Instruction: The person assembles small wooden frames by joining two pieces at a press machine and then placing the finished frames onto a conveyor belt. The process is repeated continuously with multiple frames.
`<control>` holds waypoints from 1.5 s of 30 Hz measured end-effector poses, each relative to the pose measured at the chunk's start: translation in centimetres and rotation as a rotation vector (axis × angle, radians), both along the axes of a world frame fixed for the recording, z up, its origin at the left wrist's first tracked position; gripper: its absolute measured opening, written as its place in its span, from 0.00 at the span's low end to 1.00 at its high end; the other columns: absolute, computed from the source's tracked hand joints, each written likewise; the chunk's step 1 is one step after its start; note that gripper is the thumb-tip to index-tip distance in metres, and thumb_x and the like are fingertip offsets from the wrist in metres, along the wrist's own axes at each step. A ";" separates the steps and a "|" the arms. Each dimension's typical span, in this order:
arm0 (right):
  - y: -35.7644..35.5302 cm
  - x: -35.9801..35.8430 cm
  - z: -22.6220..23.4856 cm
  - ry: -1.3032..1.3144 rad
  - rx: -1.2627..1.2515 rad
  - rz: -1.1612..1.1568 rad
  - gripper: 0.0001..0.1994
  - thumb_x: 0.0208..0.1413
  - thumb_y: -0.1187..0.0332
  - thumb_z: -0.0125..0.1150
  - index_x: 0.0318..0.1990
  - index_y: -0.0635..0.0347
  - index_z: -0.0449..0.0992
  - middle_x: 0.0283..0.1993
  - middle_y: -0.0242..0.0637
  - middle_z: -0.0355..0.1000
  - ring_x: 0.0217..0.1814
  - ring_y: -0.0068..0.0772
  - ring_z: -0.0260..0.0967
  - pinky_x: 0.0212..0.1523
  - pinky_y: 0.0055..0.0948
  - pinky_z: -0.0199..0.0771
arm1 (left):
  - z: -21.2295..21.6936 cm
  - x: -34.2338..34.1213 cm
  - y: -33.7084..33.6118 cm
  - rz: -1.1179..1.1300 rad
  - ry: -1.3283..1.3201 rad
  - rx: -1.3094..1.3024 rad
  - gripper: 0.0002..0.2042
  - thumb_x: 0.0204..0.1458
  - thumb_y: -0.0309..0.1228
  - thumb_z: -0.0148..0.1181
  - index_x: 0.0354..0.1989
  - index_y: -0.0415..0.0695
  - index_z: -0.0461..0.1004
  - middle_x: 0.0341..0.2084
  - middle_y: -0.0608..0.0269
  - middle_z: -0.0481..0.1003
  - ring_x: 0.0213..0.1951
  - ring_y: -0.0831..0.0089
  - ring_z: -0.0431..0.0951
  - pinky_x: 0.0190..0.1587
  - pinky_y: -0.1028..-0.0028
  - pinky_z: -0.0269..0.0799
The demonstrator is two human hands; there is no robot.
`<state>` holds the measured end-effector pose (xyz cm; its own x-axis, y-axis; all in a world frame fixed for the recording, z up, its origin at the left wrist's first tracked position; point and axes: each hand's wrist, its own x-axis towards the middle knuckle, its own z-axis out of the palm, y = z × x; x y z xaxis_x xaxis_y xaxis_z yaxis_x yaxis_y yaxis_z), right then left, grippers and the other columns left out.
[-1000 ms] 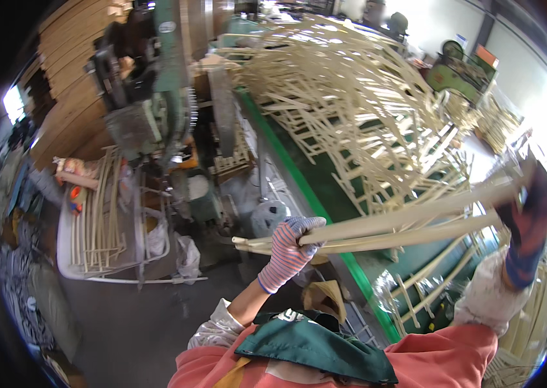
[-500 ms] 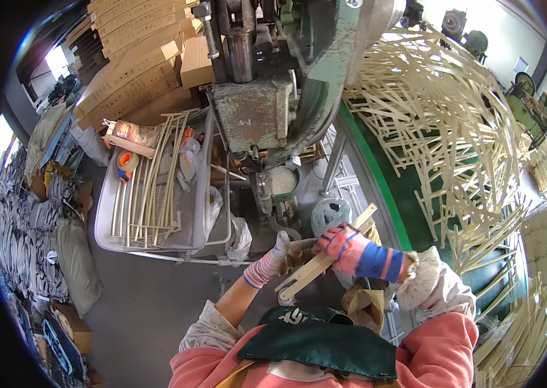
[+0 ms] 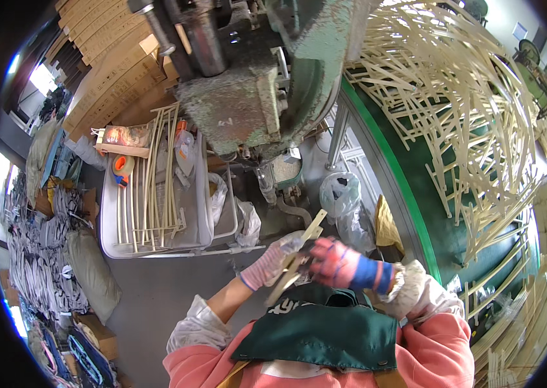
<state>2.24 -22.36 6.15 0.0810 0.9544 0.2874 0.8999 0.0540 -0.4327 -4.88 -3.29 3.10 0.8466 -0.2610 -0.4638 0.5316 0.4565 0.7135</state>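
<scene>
Close in front of my body, my left hand (image 3: 269,265), in a striped glove, is closed around pale cream slats (image 3: 313,226). They lie at a slant, with their far end sticking out past the glove and their near end close to my green apron (image 3: 325,333). Just right of them is my right hand (image 3: 338,263), in a pink and blue glove. Its fingers are curled and blurred beside the slats, and whatever they hold is hidden. Ahead stands a worn green press machine (image 3: 231,110), with a small container of pale bits (image 3: 286,169) below its head.
A white plastic tub (image 3: 205,220) with long strips and an orange tape roll (image 3: 124,165) stands ahead left. Cardboard boxes (image 3: 115,84) rise behind it. To the right, a green-edged table (image 3: 409,226) bears a heap of cream slats (image 3: 454,97). Clear plastic bags (image 3: 341,194) hang near it.
The slats have tipped steeper, and my left hand has moved onto them. My right hand, earlier wrapped over their upper part, is now lower and beside them. The view has shifted slightly.
</scene>
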 end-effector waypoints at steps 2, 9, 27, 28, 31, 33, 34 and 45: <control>-3.3 2.4 -2.4 0.304 0.192 -0.360 0.14 0.37 0.73 0.61 0.37 0.56 0.77 0.42 0.40 0.71 0.41 0.45 0.67 0.42 0.37 0.69 | 3.8 -1.8 1.4 -0.084 -0.073 0.271 0.27 0.53 0.45 0.58 0.57 0.41 0.64 0.31 0.69 0.72 0.25 0.82 0.71 0.24 0.81 0.69; -3.6 3.8 -35.2 0.586 -0.291 -1.452 0.17 0.48 0.55 0.56 0.39 0.59 0.73 0.40 0.48 0.72 0.49 0.50 0.69 0.46 0.44 0.69 | 19.2 -7.7 4.5 0.218 0.092 0.501 0.28 0.40 0.37 0.65 0.49 0.35 0.67 0.22 0.64 0.70 0.18 0.80 0.70 0.14 0.81 0.64; -28.5 19.1 -45.4 1.339 1.182 -1.546 0.16 0.58 0.68 0.46 0.50 0.65 0.69 0.48 0.39 0.71 0.43 0.34 0.71 0.42 0.31 0.73 | 19.6 -16.8 9.9 0.609 -0.122 0.449 0.30 0.52 0.52 0.53 0.50 0.36 0.66 0.09 0.67 0.61 0.07 0.75 0.59 0.10 0.77 0.53; -34.6 20.9 -42.3 1.348 1.336 -1.396 0.16 0.58 0.69 0.46 0.51 0.66 0.69 0.48 0.39 0.71 0.43 0.33 0.71 0.42 0.30 0.73 | 18.3 -16.2 10.2 0.588 -0.145 0.384 0.26 0.53 0.52 0.52 0.46 0.38 0.68 0.09 0.67 0.62 0.08 0.74 0.60 0.11 0.77 0.54; -51.7 24.0 -29.4 1.281 1.327 -0.906 0.16 0.59 0.69 0.48 0.52 0.65 0.69 0.45 0.38 0.71 0.44 0.27 0.67 0.48 0.24 0.67 | 13.8 -13.6 10.0 0.574 0.148 0.516 0.18 0.57 0.45 0.50 0.41 0.40 0.68 0.16 0.62 0.69 0.17 0.71 0.71 0.20 0.74 0.66; -60.3 26.3 -19.1 1.014 1.083 -0.766 0.18 0.62 0.64 0.47 0.55 0.64 0.67 0.43 0.39 0.71 0.39 0.27 0.67 0.40 0.23 0.67 | 10.3 -11.3 9.3 0.408 0.050 0.703 0.17 0.57 0.34 0.50 0.53 0.42 0.64 0.22 0.61 0.72 0.23 0.73 0.74 0.26 0.76 0.70; -63.4 27.5 -14.3 0.859 1.039 -0.950 0.18 0.61 0.63 0.49 0.54 0.62 0.69 0.41 0.33 0.71 0.34 0.25 0.66 0.35 0.22 0.66 | 8.5 -10.2 8.9 0.297 -0.096 0.828 0.21 0.57 0.27 0.49 0.61 0.45 0.61 0.27 0.61 0.73 0.26 0.77 0.74 0.28 0.77 0.70; -35.0 23.9 8.9 0.272 0.455 -1.299 0.13 0.50 0.70 0.57 0.45 0.59 0.75 0.33 0.30 0.74 0.30 0.24 0.69 0.29 0.24 0.70 | -2.1 -5.1 6.3 0.714 -0.154 -0.297 0.13 0.57 0.26 0.47 0.51 0.47 0.66 0.21 0.66 0.66 0.19 0.78 0.64 0.23 0.77 0.62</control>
<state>26.17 -57.34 15.03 0.9250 -0.0153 0.3796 0.3064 -0.5606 -0.7694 -10.00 3.00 0.96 0.9051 0.2757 -0.3236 -0.0572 0.8333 0.5499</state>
